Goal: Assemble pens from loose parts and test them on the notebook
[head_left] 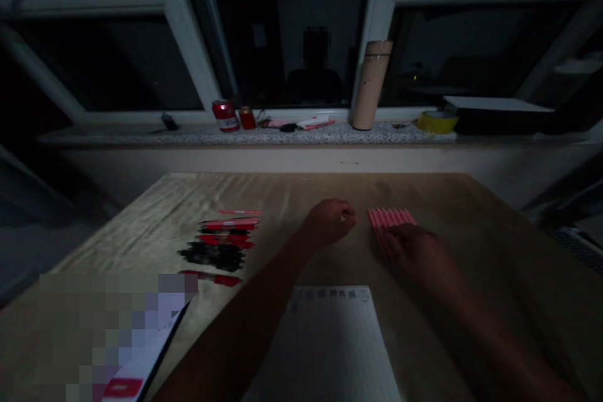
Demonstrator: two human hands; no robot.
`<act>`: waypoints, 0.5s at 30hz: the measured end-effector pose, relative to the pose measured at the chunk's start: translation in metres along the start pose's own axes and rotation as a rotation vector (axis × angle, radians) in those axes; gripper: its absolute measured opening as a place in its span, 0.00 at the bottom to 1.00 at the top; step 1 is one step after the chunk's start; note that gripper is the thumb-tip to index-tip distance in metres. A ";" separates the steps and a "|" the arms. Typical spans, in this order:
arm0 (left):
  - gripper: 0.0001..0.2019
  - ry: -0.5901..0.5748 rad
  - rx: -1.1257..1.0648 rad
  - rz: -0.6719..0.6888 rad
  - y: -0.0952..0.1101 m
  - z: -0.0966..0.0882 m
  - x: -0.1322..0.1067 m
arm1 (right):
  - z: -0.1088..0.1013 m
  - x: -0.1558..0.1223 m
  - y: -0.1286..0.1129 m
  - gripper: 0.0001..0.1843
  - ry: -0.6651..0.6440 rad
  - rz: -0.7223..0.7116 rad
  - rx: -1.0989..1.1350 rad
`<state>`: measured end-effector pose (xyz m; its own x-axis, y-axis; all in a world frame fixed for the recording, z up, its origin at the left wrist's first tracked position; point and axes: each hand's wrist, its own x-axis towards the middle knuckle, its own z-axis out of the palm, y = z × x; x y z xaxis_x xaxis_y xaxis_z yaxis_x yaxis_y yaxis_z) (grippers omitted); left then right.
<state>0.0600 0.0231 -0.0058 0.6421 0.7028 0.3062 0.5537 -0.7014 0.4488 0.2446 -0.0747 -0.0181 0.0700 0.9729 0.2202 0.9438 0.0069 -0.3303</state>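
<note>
My left hand [330, 221] hovers over the middle of the wooden table [471, 201], fingers curled into a loose fist with something small and pale at the fingertips that I cannot make out. My right hand [417, 251] lies on the near end of a row of pink pens [391, 218] laid side by side, its fingers dark and hard to read. A heap of red and black pens [226, 240] lies to the left of my left hand. A lined notepad [330, 339] sits at the near edge between my forearms.
A white and red box [141, 364] lies at the near left. On the windowsill [330, 133] stand a red can [225, 115], a tall beige flask [372, 83], a yellow tape roll [436, 121] and small clutter. The room is dim.
</note>
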 end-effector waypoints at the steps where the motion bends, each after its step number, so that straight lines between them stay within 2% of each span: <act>1: 0.10 -0.002 0.023 -0.033 -0.006 -0.005 -0.016 | 0.002 0.002 -0.010 0.17 -0.016 -0.030 -0.005; 4: 0.12 -0.056 0.088 -0.141 -0.021 -0.027 -0.063 | 0.012 0.008 -0.047 0.16 -0.053 -0.125 0.017; 10: 0.09 -0.108 0.291 -0.339 -0.054 -0.097 -0.144 | 0.040 0.008 -0.125 0.16 -0.107 -0.307 0.070; 13: 0.07 -0.159 0.357 -0.402 -0.072 -0.125 -0.169 | 0.055 0.006 -0.149 0.16 -0.135 -0.364 0.048; 15: 0.08 -0.166 0.423 -0.463 -0.083 -0.135 -0.175 | 0.063 0.006 -0.157 0.15 -0.160 -0.392 0.036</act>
<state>-0.1702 -0.0257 0.0170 0.3413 0.9399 0.0112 0.9323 -0.3400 0.1235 0.0762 -0.0554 -0.0226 -0.3461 0.9185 0.1912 0.8770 0.3891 -0.2820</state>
